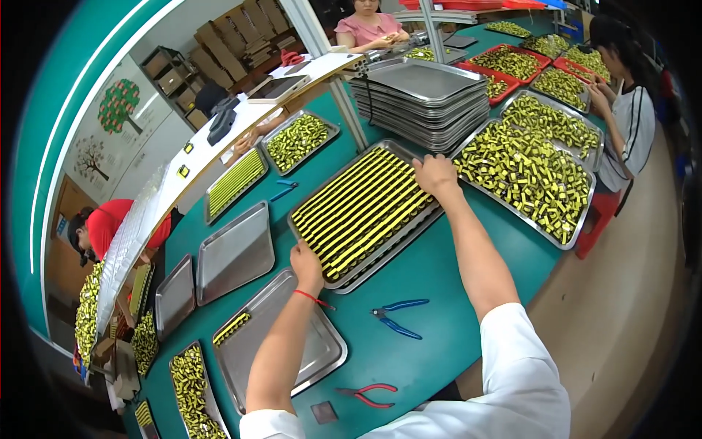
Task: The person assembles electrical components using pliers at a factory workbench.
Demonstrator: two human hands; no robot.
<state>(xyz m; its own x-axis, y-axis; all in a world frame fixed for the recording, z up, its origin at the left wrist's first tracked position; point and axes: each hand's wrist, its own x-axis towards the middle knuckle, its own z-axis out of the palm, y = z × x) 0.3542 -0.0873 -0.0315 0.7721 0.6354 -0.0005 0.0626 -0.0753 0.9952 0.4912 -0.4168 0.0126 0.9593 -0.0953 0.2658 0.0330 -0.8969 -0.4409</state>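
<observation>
A metal tray point(389, 249) filled with neat rows of small yellow-and-black parts point(358, 208) lies in the middle of the green table. At its near left corner my left hand point(307, 265) is closed on the rim. My right hand point(436, 176) grips the far right edge, fingers bent over it. Another tray edge shows just beneath this one. Below my left forearm is a tray point(322, 351) with one short row of the same parts. Blue-handled cutters point(398, 316) lie right of it, and red-handled cutters point(369, 394) lie nearer me.
A tall stack of trays point(420, 80) stands beyond my right hand, near a metal post. Trays heaped with loose parts point(519, 168) lie to the right. Bare trays point(235, 252) rest at left. Co-workers sit around the table, one point(629, 110) at the right.
</observation>
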